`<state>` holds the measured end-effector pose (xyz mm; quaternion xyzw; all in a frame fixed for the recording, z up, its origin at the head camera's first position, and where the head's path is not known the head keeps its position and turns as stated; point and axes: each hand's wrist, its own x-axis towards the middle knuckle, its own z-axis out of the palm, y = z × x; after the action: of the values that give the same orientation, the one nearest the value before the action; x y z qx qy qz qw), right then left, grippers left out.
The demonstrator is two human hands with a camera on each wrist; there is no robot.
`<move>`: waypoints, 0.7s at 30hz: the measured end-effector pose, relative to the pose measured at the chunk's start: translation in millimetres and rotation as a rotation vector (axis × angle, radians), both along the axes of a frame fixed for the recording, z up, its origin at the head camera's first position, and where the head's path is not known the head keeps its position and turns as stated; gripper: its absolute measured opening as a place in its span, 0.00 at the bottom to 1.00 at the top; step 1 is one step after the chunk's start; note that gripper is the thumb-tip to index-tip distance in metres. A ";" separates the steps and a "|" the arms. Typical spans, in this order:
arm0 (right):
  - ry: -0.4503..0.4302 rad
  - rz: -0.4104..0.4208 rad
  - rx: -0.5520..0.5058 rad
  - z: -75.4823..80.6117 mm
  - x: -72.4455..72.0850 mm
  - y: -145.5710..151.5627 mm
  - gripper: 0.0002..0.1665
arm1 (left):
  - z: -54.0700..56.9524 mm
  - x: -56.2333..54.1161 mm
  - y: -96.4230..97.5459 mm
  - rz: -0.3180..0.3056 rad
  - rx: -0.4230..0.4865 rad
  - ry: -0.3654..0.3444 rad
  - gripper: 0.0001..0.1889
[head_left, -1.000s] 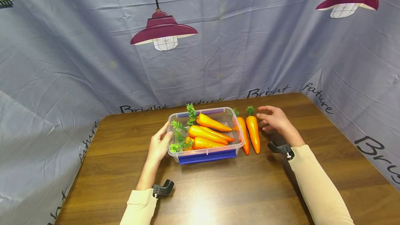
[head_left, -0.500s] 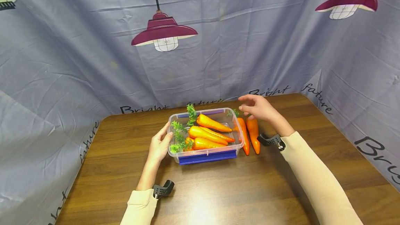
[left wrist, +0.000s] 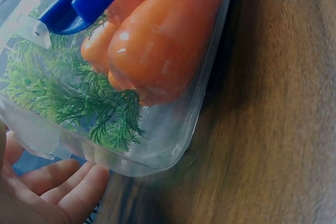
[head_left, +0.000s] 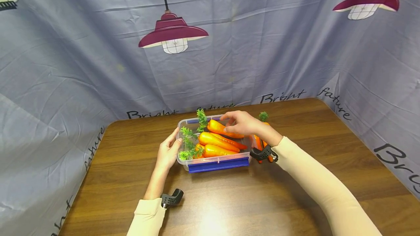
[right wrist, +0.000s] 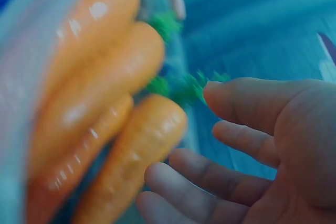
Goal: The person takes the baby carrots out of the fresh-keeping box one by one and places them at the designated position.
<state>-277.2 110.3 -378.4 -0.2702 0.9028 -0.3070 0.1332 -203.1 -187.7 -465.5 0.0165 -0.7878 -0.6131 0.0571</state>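
A clear plastic container (head_left: 210, 160) with blue clip flaps holds several orange carrots (head_left: 218, 142) with green tops. My left hand (head_left: 168, 152) rests against its left end, fingers spread along the wall; the left wrist view shows those fingertips (left wrist: 86, 187) touching the outside of the clear end. Over the right part of the container, my right hand (head_left: 242, 122) hovers with loosely bent fingers and nothing in them. Beneath it lies the rearmost carrot (head_left: 216, 126), near the fingertips (right wrist: 157, 174) in the right wrist view. Two more carrots (head_left: 257, 142) lie right of the container, partly hidden by the right arm.
The brown wooden table (head_left: 131, 148) carries everything. A grey-blue curtain (head_left: 210, 75) printed with red lamps and lettering hangs behind it and on both sides. Each wrist wears a black camera mount (head_left: 172, 197).
My right hand has moved left, from beside the loose carrots to above the container, passing over them. The left hand and the container stay where they were.
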 end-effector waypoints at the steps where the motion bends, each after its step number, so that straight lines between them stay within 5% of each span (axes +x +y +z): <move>1: 0.011 0.026 0.019 -1.9 1.0 -5.9 0.27 | 0.3 0.0 -0.1 0.002 0.002 0.001 0.26; 14: 0.130 0.182 0.202 -17.8 11.3 -54.4 0.27 | 1.3 2.1 0.7 0.001 -0.011 -0.001 0.26; 21: 0.146 0.206 0.289 -17.3 17.0 -59.3 0.38 | 0.3 1.4 0.3 0.004 -0.021 0.009 0.26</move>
<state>-260.2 51.0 -395.7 -0.3606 0.9123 -0.1386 0.1357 -201.7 -187.4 -465.2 0.0148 -0.7939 -0.6047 0.0621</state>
